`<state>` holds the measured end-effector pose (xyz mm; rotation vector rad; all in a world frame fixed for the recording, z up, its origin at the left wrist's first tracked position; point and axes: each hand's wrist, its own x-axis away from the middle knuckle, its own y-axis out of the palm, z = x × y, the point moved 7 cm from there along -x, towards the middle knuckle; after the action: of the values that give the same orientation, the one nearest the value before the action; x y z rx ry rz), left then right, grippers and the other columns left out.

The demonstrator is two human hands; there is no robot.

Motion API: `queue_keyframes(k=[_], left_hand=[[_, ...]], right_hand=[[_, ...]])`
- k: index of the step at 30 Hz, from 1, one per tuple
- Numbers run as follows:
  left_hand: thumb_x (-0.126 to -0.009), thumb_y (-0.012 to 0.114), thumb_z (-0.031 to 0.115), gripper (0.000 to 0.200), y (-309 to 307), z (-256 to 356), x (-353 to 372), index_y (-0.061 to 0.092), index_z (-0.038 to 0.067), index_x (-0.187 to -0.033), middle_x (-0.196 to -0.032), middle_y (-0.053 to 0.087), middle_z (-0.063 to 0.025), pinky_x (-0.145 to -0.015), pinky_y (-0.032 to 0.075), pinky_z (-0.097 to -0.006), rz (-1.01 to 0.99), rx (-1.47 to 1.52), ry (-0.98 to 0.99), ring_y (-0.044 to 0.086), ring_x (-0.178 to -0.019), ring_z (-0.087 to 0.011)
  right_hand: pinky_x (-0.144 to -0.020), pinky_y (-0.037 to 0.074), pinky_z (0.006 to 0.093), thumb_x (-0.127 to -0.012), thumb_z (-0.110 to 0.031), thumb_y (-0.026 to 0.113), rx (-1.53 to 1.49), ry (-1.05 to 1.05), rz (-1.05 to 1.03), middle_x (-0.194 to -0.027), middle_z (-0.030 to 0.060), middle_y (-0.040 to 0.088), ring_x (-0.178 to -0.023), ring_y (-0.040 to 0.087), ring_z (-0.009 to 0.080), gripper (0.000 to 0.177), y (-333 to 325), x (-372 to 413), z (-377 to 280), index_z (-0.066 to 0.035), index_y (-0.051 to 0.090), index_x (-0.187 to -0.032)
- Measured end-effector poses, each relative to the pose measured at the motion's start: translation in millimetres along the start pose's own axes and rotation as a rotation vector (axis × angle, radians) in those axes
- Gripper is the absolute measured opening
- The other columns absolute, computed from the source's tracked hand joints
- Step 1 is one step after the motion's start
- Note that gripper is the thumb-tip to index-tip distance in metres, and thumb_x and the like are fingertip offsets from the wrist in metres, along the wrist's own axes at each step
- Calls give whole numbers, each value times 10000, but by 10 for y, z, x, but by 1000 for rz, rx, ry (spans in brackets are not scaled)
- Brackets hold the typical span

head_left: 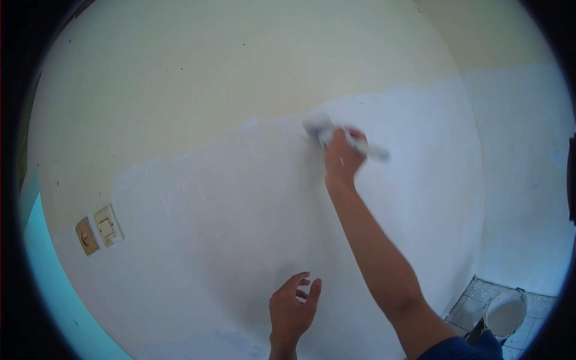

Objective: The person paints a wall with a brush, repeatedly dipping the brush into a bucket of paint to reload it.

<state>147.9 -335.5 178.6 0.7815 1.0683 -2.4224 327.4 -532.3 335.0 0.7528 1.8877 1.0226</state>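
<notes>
My right hand (345, 153) is closed around the handle of a paintbrush (324, 133), blurred by motion. Its bristles are against the wall (252, 198), near the border where white paint meets the cream-yellow upper part. The handle's end sticks out to the right of my fist. Lower down, my left hand (294, 306) is raised in front of the white area with its fingers curved and apart. Nothing is in it.
A light switch (108, 226) and a power socket (87, 236) are set in the wall at left. At lower right a bucket (506, 312) with pale contents stands on the tiled floor (471, 309), near the corner with the adjoining wall (522, 180).
</notes>
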Motion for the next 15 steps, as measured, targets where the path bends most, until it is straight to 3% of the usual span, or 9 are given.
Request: queue_keyframes(k=[3, 6, 8, 12, 14, 15], left_hand=[[-874, 677, 363, 396, 1, -16, -1, 669, 32, -1091, -932, 713, -122, -640, 542, -339, -4, 2, -5, 687, -704, -220], [-873, 676, 362, 394, 25, -50, -2, 670, 34, -1092, -931, 713, -120, -636, 541, -338, -13, 1, 0, 687, -703, -218], [-873, 675, 361, 393, 40, -27, -38, 670, 35, -1092, -933, 713, -119, -633, 540, -337, -14, -9, 8, 687, -705, -218], [-870, 701, 272, 324, 156, 61, -61, 670, 29, -1082, -893, 718, -99, -591, 508, -313, 3, 41, -15, 663, -707, -194], [-872, 699, 268, 316, 207, 101, -56, 672, 30, -1077, -893, 719, -99, -588, 508, -314, 26, 44, -15, 665, -709, -197], [-874, 691, 298, 341, 237, 109, -76, 671, 28, -1082, -907, 716, -107, -602, 519, -321, 27, 35, -15, 673, -709, -204]], right_hand=[[-643, 507, 277, -868, -132, 604, 143, 189, 68, -946, 63, 560, -832, 562, 132, 213, -1396, 561, 462, -50, 524, -1048], [-757, 563, 363, -878, -122, 600, 135, 481, 206, -1044, 91, 566, -931, 601, 198, 274, -2497, 1073, 320, -54, 490, -1120], [-746, 562, 349, -865, -63, 579, 35, 406, 241, -1013, 91, 567, -925, 608, 195, 230, -2376, 895, 29, -35, 506, -1082], [-731, 563, 332, -855, -92, 610, -235, 206, 52, -989, 103, 573, -899, 606, 194, 253, -867, 53, -611, -15, 524, -1080], [-646, 536, 298, -839, -103, 627, -272, 198, -3, -926, 95, 584, -799, 585, 170, 279, -204, -278, -686, 2, 528, -1078], [-672, 503, 309, -840, -107, 624, -270, 213, -69, -890, 86, 596, -802, 575, 180, 244, -30, -367, -611, 8, 552, -1043]])
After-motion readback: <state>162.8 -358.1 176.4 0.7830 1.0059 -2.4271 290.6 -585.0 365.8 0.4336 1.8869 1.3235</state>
